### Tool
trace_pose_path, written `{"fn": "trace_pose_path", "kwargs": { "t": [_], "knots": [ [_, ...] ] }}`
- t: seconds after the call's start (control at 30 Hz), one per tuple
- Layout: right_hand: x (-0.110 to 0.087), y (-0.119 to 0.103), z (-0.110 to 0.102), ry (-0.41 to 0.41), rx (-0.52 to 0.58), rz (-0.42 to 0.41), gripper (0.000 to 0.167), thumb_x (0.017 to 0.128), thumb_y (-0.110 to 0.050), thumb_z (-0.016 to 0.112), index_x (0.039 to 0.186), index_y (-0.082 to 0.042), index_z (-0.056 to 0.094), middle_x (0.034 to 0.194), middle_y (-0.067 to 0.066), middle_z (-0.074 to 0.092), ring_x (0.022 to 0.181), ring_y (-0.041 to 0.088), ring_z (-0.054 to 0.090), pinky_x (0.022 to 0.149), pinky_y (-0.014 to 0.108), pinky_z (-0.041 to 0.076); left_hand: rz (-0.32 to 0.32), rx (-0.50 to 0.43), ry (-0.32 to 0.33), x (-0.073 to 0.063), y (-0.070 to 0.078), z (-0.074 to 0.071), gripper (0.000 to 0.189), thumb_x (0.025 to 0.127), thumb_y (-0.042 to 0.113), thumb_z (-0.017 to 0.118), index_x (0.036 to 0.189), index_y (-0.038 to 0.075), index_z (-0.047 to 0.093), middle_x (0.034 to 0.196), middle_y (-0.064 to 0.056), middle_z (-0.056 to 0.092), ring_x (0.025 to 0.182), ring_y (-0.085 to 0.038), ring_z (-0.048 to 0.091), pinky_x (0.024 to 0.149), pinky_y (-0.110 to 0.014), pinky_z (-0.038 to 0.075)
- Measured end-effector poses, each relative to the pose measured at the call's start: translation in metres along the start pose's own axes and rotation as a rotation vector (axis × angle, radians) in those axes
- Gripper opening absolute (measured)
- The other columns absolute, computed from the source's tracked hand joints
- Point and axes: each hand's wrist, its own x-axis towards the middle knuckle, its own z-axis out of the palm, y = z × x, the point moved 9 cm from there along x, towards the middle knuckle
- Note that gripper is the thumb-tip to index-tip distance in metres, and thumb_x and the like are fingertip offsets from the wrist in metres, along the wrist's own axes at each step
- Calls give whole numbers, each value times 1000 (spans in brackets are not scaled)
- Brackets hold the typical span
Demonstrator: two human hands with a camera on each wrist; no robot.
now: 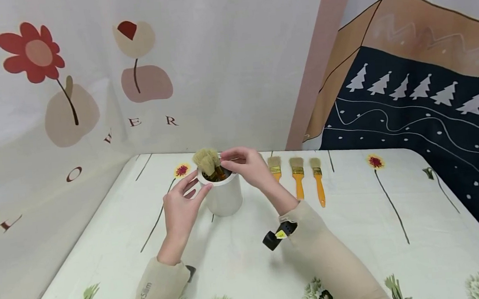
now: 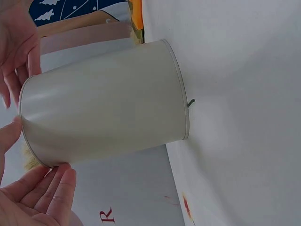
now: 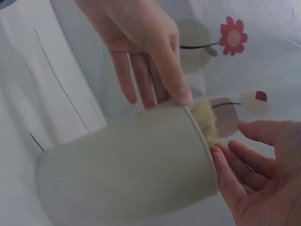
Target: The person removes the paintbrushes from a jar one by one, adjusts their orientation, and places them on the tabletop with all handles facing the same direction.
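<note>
A white cylindrical pot [image 1: 224, 200] stands upright on the table, with several paint brushes [image 1: 206, 160] in it, bristles up. My left hand [image 1: 181, 210] grips the pot's upper end, thumb on the near rim and fingers along the left side; the left wrist view shows these fingers [image 2: 61, 188] against the wall. At the right of the rim is my right hand [image 1: 247, 165], its fingertips right at the edge beside the bristles and its thumb held apart, as the right wrist view shows [image 3: 263, 165]. The brush handles are hidden inside the pot.
Three orange-handled brushes lie in a row right of the pot: a wide one [image 1: 274, 165] partly behind my right forearm, a middle one [image 1: 298, 175] and a narrow one [image 1: 318, 181]. A printed white cloth [image 1: 356, 234] covers the table, and a hanging curtain [image 1: 225, 75] stands behind it.
</note>
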Motion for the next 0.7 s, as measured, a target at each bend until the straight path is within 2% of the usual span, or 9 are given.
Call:
{"fn": "trace_pose_path", "kwargs": {
  "t": [0.2, 0.33, 0.47, 0.7],
  "knots": [
    [10, -12, 23, -13, -246, -39, 31, 92, -29, 73, 116, -8, 72, 113, 8, 75, 103, 20, 72, 86, 29, 62, 22, 0, 6, -1, 1, -2, 51, 84, 29, 81, 130, 11, 67, 133, -12, 67, 115, -25, 70, 93, -34, 61],
    [12, -14, 31, -2, -382, -55, 34, 88, -32, 78, 111, -9, 72, 106, 4, 77, 97, 15, 74, 82, 24, 62, 22, -9, 7, 0, 0, -1, 53, 84, 30, 81, 131, 11, 66, 133, -13, 66, 115, -26, 69, 93, -37, 61],
    [12, -15, 35, 0, -444, -76, 36, 84, -34, 80, 110, -10, 72, 103, 2, 77, 94, 12, 75, 79, 22, 61, 26, -19, 9, 1, 1, -1, 53, 85, 30, 80, 131, 9, 66, 134, -14, 65, 116, -30, 68, 94, -39, 60],
    [11, -14, 38, -3, -516, -106, 37, 82, -34, 83, 108, -13, 70, 99, -1, 77, 89, 9, 74, 79, 21, 59, 29, -20, 8, 0, 1, 0, 53, 85, 29, 80, 131, 8, 66, 133, -13, 66, 115, -28, 69, 92, -36, 60]
  ]
}}
